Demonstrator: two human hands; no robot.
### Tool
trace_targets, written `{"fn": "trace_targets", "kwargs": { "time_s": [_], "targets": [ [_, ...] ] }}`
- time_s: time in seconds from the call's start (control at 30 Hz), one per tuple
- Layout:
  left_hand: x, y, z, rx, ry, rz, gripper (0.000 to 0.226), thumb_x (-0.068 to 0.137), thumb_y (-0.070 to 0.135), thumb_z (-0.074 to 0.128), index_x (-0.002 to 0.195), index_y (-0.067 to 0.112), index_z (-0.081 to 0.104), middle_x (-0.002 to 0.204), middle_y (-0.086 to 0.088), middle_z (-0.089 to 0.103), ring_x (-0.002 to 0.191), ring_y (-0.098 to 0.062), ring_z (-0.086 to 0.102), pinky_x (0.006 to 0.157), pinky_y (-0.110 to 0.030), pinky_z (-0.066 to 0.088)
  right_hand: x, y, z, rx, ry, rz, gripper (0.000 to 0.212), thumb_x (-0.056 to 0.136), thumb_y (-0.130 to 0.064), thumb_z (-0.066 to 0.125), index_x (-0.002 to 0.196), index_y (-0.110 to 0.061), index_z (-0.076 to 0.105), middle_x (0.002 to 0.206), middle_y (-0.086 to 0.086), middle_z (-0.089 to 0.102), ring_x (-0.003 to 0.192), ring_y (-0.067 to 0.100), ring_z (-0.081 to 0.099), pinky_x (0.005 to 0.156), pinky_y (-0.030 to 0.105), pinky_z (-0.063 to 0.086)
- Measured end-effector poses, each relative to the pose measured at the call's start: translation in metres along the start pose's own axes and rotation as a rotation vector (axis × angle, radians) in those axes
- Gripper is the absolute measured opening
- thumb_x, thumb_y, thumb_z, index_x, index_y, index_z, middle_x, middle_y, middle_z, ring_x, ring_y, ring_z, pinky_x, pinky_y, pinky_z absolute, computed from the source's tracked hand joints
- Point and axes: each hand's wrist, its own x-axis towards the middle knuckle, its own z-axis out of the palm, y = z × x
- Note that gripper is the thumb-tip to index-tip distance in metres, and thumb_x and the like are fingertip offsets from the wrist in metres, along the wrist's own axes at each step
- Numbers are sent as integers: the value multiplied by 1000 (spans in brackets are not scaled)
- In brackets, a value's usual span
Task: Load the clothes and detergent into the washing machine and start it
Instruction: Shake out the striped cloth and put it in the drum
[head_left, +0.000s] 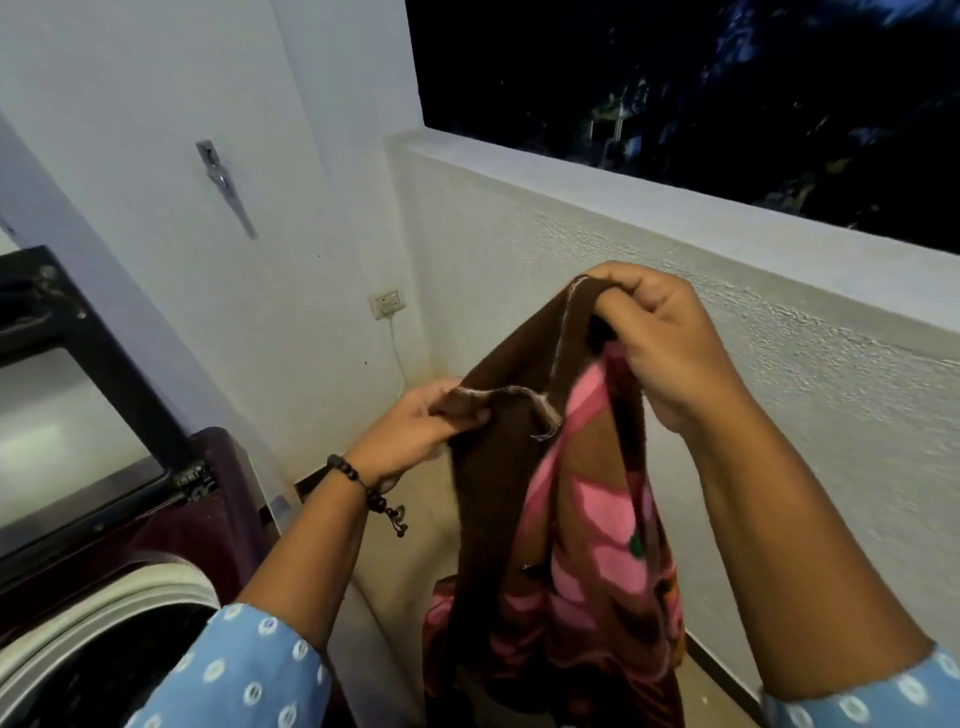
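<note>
While both hands are gripping its hemmed top edge, the left hand (421, 421) low and the right hand (660, 343) higher, the brown-and-pink cloth (561, 519) is hanging over the floor, right of the washing machine (171, 545). Loading looks underway; next it probably needs carrying left into the drum opening (104, 670). The raised lid (67, 395) is leaving the way clear; a wall socket (387, 303) is sitting behind.

Dim artificial light — wide-angle edge warp, soft focus
</note>
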Motion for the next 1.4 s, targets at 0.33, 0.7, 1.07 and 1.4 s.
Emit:
{"fn": "trace_targets", "kwargs": {
  "time_s": [0.33,0.7,1.07,1.4],
  "targets": [
    [12,55,26,64,202,339,4,79,15,65,81,12,68,78,-9,70,72,-24,65,73,-37,53,-20,40,-3,-301,-359,159,85,80,-15,77,146,-37,29,127,-8,56,114,3,58,98,25,48],
    [3,18,47,-121,-16,230,32,88,7,66,116,-4,57,110,-22,64,101,-21,63,90,-41,53,-11,-2,-4,-207,-182,-77,27,94,6,48,108,-8,67,96,-3,68,94,12,65,85,29,51],
    [-11,-71,76,-48,-217,-151,16,96,27,55,108,18,60,107,0,68,95,-9,68,84,-24,55,-4,-62,-23,-64,80,-342,27,97,-2,44,96,-20,64,85,-10,65,81,7,63,69,22,50],
    [15,54,47,-181,79,305,15,89,5,57,96,2,69,87,-10,68,83,-15,61,75,-20,48,-12,24,8,-36,30,-61,32,93,-2,52,119,-20,57,106,-6,64,99,1,61,87,17,47]
  ]
}}
